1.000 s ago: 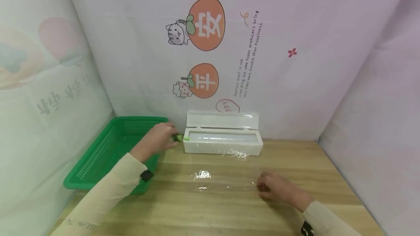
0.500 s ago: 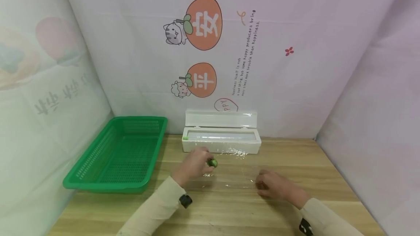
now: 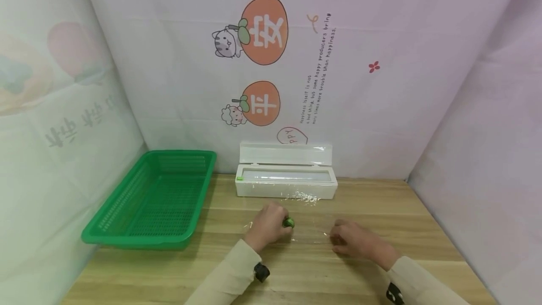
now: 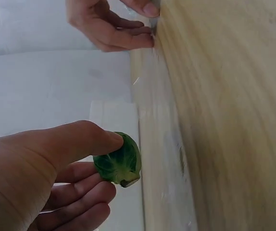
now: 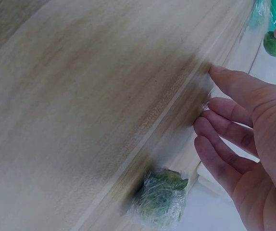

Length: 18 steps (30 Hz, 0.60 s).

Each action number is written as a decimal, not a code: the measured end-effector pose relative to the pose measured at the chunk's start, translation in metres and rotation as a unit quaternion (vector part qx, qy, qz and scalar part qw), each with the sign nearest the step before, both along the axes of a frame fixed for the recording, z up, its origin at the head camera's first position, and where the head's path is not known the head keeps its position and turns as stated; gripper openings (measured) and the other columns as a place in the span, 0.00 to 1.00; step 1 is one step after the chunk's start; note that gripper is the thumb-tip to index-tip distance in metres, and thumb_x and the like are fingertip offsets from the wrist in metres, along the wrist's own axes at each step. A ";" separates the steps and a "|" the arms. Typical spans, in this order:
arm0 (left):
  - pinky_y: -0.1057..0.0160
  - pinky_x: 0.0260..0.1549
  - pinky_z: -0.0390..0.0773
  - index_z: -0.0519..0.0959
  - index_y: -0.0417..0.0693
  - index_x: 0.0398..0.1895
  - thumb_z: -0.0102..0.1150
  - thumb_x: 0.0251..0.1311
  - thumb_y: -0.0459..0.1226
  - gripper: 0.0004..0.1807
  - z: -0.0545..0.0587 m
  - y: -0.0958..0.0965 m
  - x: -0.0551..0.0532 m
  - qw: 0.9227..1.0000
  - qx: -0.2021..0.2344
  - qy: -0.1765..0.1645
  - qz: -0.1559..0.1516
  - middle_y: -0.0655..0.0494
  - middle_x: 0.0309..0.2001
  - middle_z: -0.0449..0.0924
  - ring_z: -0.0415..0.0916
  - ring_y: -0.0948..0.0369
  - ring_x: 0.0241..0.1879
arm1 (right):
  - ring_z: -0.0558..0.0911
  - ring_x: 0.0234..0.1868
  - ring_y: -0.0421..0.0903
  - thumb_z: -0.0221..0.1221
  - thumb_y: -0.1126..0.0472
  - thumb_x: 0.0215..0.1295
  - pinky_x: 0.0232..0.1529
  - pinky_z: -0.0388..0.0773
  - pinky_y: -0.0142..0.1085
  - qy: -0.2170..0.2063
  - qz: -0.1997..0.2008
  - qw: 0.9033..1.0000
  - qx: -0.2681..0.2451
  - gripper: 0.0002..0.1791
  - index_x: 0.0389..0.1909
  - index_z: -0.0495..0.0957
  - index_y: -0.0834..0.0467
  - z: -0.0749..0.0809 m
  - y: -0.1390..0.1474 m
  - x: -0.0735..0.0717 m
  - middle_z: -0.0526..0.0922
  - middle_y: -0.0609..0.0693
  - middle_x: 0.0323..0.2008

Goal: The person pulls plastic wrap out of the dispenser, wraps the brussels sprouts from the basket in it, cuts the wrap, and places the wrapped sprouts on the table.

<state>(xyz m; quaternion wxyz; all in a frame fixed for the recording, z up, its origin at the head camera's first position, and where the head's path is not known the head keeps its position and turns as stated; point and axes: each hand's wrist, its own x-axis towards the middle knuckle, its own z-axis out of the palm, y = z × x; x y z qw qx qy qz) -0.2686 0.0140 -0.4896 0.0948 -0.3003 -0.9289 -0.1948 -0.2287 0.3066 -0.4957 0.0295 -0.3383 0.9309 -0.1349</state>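
Observation:
My left hand (image 3: 267, 226) pinches a green Brussels sprout (image 4: 118, 162) between thumb and fingers, above a clear sheet of cling film (image 3: 308, 222) spread over the table. The film runs out from a white dispenser box (image 3: 288, 190) with its lid raised. At the film's near right corner is my right hand (image 3: 357, 240), its fingertips touching the film's edge and the thumb apart from them. A second sprout wrapped in film (image 5: 159, 199) sits beside the right hand in the right wrist view; in the head view it cannot be made out.
On the left stands a green plastic basket (image 3: 198, 206) with slotted walls. The wooden table (image 3: 322, 276) is bounded at the back and sides by white printed cloth (image 3: 351, 107).
My left hand has moved from beside the basket, rightward and nearer, carrying the Brussels sprout over the film. The right hand has stayed at the film's corner.

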 end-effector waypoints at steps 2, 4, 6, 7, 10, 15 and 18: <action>0.72 0.21 0.62 0.71 0.54 0.12 0.78 0.52 0.39 0.23 -0.004 0.004 0.000 1.000 -0.007 -0.001 0.000 0.66 0.19 0.67 0.60 0.68 0.23 | 0.72 0.30 0.32 0.74 0.61 0.62 0.30 0.75 0.25 0.001 0.000 1.000 0.000 0.08 0.32 0.82 0.53 0.000 0.000 0.000 0.77 0.42 0.31; 0.72 0.22 0.63 0.72 0.54 0.13 0.78 0.52 0.39 0.22 -0.008 0.007 0.000 1.000 -0.016 0.000 0.001 0.65 0.20 0.68 0.60 0.68 0.23 | 0.72 0.30 0.32 0.74 0.61 0.62 0.30 0.75 0.25 0.000 0.000 1.000 0.001 0.08 0.32 0.82 0.53 0.000 -0.001 0.001 0.77 0.42 0.31; 0.72 0.23 0.64 0.74 0.53 0.14 0.79 0.52 0.39 0.20 -0.012 0.007 -0.001 1.000 -0.018 -0.003 -0.001 0.64 0.21 0.70 0.61 0.68 0.24 | 0.72 0.30 0.32 0.74 0.61 0.62 0.30 0.75 0.25 0.001 0.002 1.000 -0.001 0.08 0.32 0.82 0.53 0.000 -0.001 0.001 0.77 0.42 0.31; 0.72 0.24 0.65 0.75 0.52 0.15 0.80 0.52 0.40 0.19 -0.014 0.007 -0.001 1.000 -0.013 -0.006 -0.002 0.64 0.22 0.72 0.62 0.68 0.24 | 0.72 0.30 0.32 0.74 0.61 0.62 0.30 0.75 0.25 0.002 0.004 1.000 -0.002 0.08 0.32 0.82 0.53 0.000 -0.002 0.001 0.77 0.42 0.31; 0.73 0.25 0.68 0.80 0.51 0.19 0.81 0.53 0.42 0.17 -0.017 0.004 -0.001 1.000 0.005 -0.027 -0.007 0.62 0.24 0.77 0.64 0.69 0.25 | 0.72 0.30 0.32 0.74 0.61 0.62 0.30 0.75 0.25 0.001 0.006 1.000 -0.005 0.07 0.32 0.83 0.54 0.000 -0.002 0.002 0.78 0.43 0.32; 0.71 0.28 0.73 0.87 0.43 0.34 0.81 0.54 0.43 0.14 -0.011 -0.009 -0.002 0.998 0.030 -0.053 -0.013 0.55 0.30 0.84 0.68 0.69 0.27 | 0.73 0.31 0.33 0.73 0.62 0.63 0.30 0.75 0.25 -0.012 0.000 1.000 -0.011 0.07 0.33 0.83 0.53 0.000 -0.002 0.002 0.78 0.43 0.32; 0.70 0.31 0.78 0.88 0.41 0.40 0.79 0.56 0.42 0.15 -0.002 -0.022 -0.001 0.998 0.035 -0.055 -0.014 0.52 0.35 0.86 0.74 0.67 0.30 | 0.73 0.31 0.33 0.73 0.62 0.63 0.30 0.75 0.26 -0.018 -0.002 1.000 -0.015 0.07 0.33 0.83 0.53 0.001 -0.001 0.002 0.78 0.43 0.32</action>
